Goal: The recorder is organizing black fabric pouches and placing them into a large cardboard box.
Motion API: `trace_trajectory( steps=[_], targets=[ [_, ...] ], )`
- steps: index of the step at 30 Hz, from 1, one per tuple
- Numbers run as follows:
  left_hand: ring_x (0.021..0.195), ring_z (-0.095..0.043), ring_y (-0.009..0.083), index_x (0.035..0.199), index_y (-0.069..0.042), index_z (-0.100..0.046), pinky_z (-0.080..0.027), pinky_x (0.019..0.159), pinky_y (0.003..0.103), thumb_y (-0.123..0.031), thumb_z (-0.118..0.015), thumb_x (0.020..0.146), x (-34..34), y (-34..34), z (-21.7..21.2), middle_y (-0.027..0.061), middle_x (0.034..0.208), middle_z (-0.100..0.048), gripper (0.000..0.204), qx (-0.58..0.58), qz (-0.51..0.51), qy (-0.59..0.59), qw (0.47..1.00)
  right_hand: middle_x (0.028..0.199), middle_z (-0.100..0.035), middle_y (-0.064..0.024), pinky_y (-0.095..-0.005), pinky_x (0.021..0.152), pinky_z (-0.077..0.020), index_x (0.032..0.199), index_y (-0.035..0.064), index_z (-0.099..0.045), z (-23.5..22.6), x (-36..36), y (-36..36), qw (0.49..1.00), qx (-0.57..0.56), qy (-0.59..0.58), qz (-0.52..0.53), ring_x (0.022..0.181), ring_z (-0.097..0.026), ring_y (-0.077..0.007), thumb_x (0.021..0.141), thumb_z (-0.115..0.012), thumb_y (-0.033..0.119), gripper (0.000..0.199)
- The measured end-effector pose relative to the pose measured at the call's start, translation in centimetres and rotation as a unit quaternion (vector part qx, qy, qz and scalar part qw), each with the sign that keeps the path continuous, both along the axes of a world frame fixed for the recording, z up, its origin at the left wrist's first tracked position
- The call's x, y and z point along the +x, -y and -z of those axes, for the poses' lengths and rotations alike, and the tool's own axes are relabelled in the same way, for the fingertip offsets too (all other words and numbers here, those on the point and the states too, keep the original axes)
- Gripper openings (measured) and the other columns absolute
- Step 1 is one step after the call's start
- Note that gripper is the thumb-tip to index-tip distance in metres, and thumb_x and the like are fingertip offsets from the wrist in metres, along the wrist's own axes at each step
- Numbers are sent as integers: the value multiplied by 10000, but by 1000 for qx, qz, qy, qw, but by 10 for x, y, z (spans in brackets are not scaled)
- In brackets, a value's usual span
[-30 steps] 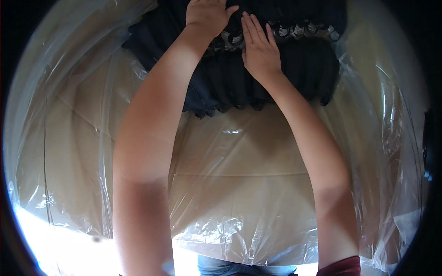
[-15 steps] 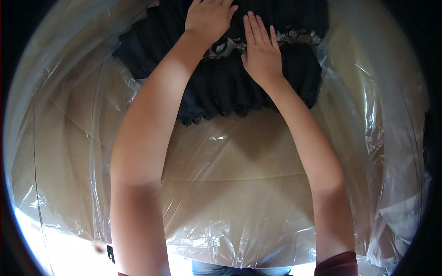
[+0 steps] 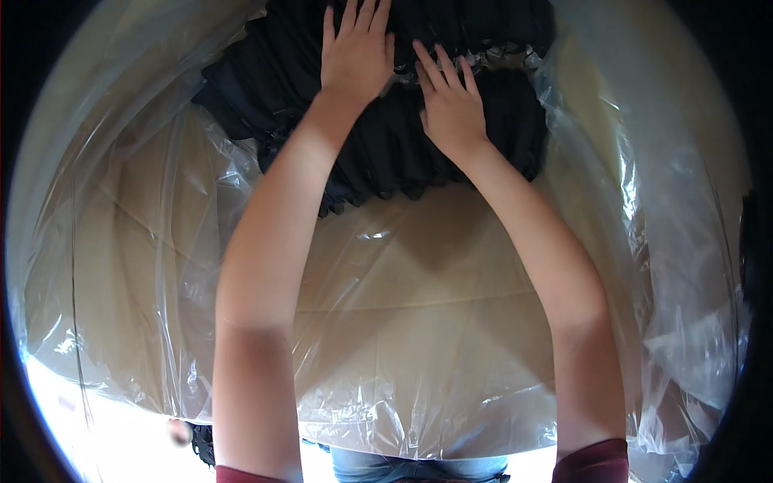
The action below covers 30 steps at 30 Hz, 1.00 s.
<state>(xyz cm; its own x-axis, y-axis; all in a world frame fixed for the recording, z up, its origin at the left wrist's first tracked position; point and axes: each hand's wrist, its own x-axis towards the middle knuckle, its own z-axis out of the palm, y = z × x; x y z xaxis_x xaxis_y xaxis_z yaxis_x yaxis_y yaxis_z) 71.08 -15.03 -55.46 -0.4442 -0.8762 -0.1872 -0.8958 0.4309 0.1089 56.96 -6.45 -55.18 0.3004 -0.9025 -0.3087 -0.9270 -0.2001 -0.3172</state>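
Note:
Rows of black folded cloth bundles lie pressed side by side at the far end of a brown, plastic-lined container. My left hand rests flat on the far bundles with its fingers spread. Beside it, my right hand lies across the nearer row, palm down and fingers apart, its tips near the gap between the rows. Neither hand grips anything. Small shiny bits show in that gap, too small to name.
Clear plastic sheeting covers the brown bottom and bunches up along both sides. The container's near edge runs in front of my jeans. A dark object shows beyond the edge at lower left.
My left hand has drawn back a little toward me and spread its fingers on the cloth. My right hand has shifted slightly nearer, and its fingers are further apart.

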Motion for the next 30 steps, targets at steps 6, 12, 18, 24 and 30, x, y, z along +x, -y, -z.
trace_trajectory(
  steps=[6, 12, 18, 24, 30],
  targets=[
    [1361, -226, 271, 1424, -83, -242, -177, 1092, 472, -184, -492, 869, 14, -99, -28, 110, 1494, -190, 617, 141, -102, -57, 983, 1445, -285, -80, -422, 1105, -199, 1357, 93, -373, -43, -30, -44, 994, 102, 28, -2, 1340, -261, -257, 700, -615, 60, 701],
    [1362, -217, 279, 1419, -102, -261, -190, 1095, 455, -196, -476, 877, 11, -161, -73, 113, 1497, -175, 591, 279, -100, -45, 954, 1239, -515, -116, -412, 1053, -282, 1226, 79, -513, -71, -55, -78, 974, 215, 25, 61, 1226, -409, -286, 691, -625, 120, 548],
    [1305, -307, 318, 1382, -93, -335, -264, 1055, 444, -172, -511, 833, 20, -136, -67, 128, 1468, -244, 582, 299, -306, -121, 896, 938, -667, -114, -298, 792, -492, 1040, 38, -634, -62, -63, -76, 824, 345, 296, 338, 880, -641, -202, 828, -536, 62, 235],
    [1347, -236, 328, 1430, -109, -241, -193, 1088, 475, -223, -471, 892, 57, -67, -26, 119, 1496, -184, 596, 107, -226, -90, 964, 1169, -531, -165, -397, 938, -401, 1153, 49, -524, -38, -49, 25, 943, -51, 206, 256, 1090, -491, -358, 745, -588, 59, 414],
    [1366, -176, 358, 1447, -109, -193, -116, 1074, 575, -340, -415, 924, 41, -73, 25, 91, 1511, -153, 612, 42, -187, -89, 977, 1424, -244, -233, -461, 1024, -313, 1402, 157, -290, 18, -44, 47, 969, -20, 6, 246, 1296, -275, -391, 802, -629, 299, 704]
  ],
)
